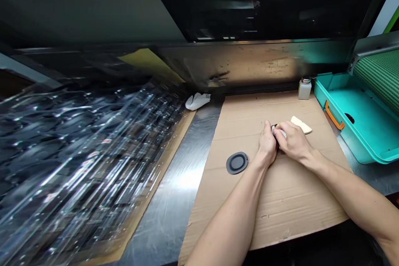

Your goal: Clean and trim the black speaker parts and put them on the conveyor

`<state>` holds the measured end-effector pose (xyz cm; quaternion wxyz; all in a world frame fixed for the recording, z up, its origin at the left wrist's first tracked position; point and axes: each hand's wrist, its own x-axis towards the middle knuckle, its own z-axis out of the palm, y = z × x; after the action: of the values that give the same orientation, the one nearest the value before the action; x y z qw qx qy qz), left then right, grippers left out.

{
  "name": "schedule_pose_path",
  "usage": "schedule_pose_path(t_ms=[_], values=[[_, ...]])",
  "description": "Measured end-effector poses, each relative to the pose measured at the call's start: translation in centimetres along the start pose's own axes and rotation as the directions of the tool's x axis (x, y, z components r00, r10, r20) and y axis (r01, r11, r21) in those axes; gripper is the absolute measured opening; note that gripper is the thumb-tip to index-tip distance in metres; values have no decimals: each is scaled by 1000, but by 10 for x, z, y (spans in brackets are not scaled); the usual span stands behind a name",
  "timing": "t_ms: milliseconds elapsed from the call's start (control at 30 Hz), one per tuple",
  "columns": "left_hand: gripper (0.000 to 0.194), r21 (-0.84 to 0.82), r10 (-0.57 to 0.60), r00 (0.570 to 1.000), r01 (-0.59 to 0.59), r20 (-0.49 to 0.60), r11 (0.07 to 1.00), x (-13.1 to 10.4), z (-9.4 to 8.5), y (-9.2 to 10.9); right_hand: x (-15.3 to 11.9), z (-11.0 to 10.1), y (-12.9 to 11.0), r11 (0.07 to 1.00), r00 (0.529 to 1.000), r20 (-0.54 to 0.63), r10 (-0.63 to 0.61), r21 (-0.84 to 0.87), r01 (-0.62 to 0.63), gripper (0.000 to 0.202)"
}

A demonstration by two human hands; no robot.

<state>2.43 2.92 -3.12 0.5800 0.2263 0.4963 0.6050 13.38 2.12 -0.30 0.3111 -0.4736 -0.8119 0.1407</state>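
Note:
My left hand [268, 143] is closed around a small dark piece [273, 126], mostly hidden by the fingers. My right hand [293, 139] meets it from the right, its thumb and fingers pinching a small whitish piece [283, 132] against the dark one; I cannot make out its kind. Both hands are over a brown cardboard sheet [289, 208]. Left of my left wrist, a flat dark-grey rounded disc [237, 163] with a ring-shaped middle lies on the cardboard. Just beyond my right hand is a cream-coloured wedge-shaped pad [301, 124].
Stacked clear plastic trays [93, 166] with dark parts, blurred, fill the left side. A crumpled white tissue [197, 101] lies near the back. A small white bottle [304, 88] stands by a teal bin [358, 145] with an orange handle. A green conveyor belt [382, 75] is at right.

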Motion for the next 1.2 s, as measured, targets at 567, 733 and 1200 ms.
schedule_pose_path(t_ms=[567, 733, 1200], values=[[46, -121, -57, 994, 68, 93, 990, -1, -1, 7, 0, -13, 5, 990, 986, 123, -116, 97, 104, 16], [58, -300, -144, 960, 215, 242, 930, 7, -14, 28, 2, -23, 22, 991, 998, 33, -46, 125, 41, 15], [71, 448, 794, 571, -778, 211, 440, -17, -8, 24, -7, -2, 21, 986, 955, 297, 25, -164, 25, 16]])
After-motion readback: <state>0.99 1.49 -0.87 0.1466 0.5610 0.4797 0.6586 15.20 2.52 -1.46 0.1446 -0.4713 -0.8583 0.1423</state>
